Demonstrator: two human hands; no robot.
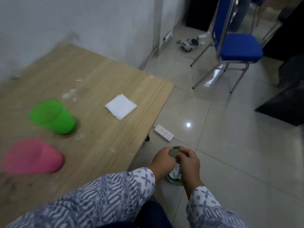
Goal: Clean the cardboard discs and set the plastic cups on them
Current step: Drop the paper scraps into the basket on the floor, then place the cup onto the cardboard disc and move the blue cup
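Left hand and right hand are curled together above green bin; contents cannot be told. Waste is best released low, within the rim.

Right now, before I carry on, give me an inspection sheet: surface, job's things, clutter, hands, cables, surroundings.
Surface: wooden table, with white flecks and smears.
Job's things: green cup and pink cup stand upright, apart. A brown edge under the green cup may be a disc. Folded white tissue lies to their right.
Clutter: green basket on the floor, holding crumpled tissue.
Hands: left hand pinches a small gridded piece above the basket. Right hand is curled beside it, grip unclear.
Cables: power strip on the floor; white cable along the wall.
Surroundings: blue chair, tiled floor.
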